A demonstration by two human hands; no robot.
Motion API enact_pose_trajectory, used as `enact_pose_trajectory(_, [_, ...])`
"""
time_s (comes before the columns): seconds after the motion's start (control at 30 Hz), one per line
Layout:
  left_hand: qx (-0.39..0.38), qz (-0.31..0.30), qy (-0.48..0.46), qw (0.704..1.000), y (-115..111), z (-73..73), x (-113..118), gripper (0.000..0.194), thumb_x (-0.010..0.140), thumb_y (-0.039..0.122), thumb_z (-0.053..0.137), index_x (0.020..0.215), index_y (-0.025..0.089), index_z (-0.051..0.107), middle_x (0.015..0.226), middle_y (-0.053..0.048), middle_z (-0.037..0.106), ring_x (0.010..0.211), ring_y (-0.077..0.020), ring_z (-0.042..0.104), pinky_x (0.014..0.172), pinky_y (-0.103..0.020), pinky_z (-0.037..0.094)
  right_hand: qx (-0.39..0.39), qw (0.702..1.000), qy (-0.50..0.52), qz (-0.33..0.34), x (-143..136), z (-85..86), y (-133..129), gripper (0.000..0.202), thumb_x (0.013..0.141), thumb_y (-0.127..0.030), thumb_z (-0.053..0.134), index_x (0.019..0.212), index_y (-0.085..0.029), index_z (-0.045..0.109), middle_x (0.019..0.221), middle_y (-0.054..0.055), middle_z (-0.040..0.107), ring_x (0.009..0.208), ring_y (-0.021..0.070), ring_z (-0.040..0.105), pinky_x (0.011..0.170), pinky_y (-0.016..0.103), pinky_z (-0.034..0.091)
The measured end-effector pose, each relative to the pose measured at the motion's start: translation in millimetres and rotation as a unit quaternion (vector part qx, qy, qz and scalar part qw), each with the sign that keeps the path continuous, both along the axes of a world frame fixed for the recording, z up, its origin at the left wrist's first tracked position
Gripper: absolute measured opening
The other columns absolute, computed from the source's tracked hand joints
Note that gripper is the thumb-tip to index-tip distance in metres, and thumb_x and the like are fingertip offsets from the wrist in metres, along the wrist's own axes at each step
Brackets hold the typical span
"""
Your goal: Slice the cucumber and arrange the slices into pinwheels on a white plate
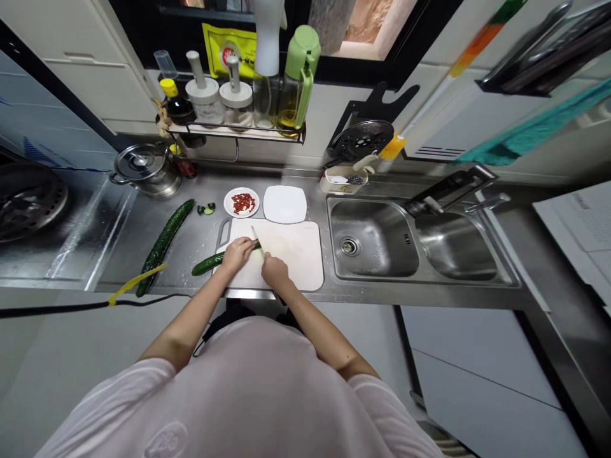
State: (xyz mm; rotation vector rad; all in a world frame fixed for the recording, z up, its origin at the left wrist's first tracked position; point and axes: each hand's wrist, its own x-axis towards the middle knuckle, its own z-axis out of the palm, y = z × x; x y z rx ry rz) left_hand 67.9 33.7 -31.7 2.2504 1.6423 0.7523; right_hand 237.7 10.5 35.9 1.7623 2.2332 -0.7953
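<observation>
A dark green cucumber (pixel 209 263) lies across the left part of a white cutting board (pixel 300 257), its left end sticking out past the board. My left hand (pixel 237 253) is closed over the cucumber near its right end, fingers pressed down on it. In my right hand (pixel 275 272) is a knife (pixel 256 236), gripped by the handle. Its blade points away from me and stands at the cucumber's right end, just beside my left fingertips. Whether the blade has entered the cucumber is too small to tell.
Behind the board stand a plate of chopped red pieces (pixel 242 202) and a white plate (pixel 285 204). Another cucumber (pixel 167 245) lies to the left, near green end pieces (pixel 206 208) and a steel pot (pixel 147 168). At right is a double sink (pixel 375 238). A yellow-tied cable (pixel 138 280) crosses at front left.
</observation>
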Motion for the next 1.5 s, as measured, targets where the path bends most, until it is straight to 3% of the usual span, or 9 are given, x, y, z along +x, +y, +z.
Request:
enact_pose_trajectory(0.2, [-0.004,0.0,-0.009,1.0,1,-0.6,-1,0.028,0.095,0.031,0.044,0.104,0.023,0.07,0.098,-0.006,0.067,0.092,-0.0171,0.06,0.084,-0.03,0.048,-0.017,1.0,-0.011,0.006,8,1.5,-9,0.023,0.09,-0.012,0.038,0.11,-0.016,0.049,0.098,0.013,0.067,0.093,0.0238,0.065,0.074,0.032,0.046])
enact_pose_trajectory(0.67, [-0.004,0.0,-0.006,1.0,1,0.7,-1,0.028,0.095,0.031,0.045,0.105,0.024,0.069,0.1,-0.006,0.067,0.095,-0.0179,0.059,0.086,-0.031,0.048,0.002,1.0,0.009,0.005,-9,-1.9,10,0.025,0.088,-0.01,0.04,0.112,-0.014,0.049,0.097,0.012,0.068,0.097,0.0225,0.065,0.077,0.03,0.047])
enact_pose_trajectory(1.03, [-0.013,0.001,-0.012,1.0,1,-1.1,-2,0.027,0.094,0.029,0.045,0.108,0.024,0.068,0.101,-0.006,0.066,0.096,-0.0174,0.06,0.086,-0.03,0.048,-0.007,1.0,-0.018,0.005,5,-4.7,-10,0.024,0.087,-0.008,0.04,0.107,-0.016,0.051,0.095,0.012,0.068,0.092,0.0231,0.066,0.074,0.03,0.047])
enact_pose_trajectory(1.5, [-0.005,-0.002,-0.01,1.0,1,-1.7,-1,0.027,0.095,0.03,0.045,0.105,0.023,0.069,0.101,-0.006,0.066,0.094,-0.0168,0.06,0.086,-0.03,0.048,-0.007,1.0,0.0,0.001,-12,-5.0,12,0.027,0.088,-0.01,0.04,0.113,-0.014,0.049,0.1,0.013,0.068,0.098,0.0219,0.065,0.079,0.03,0.047])
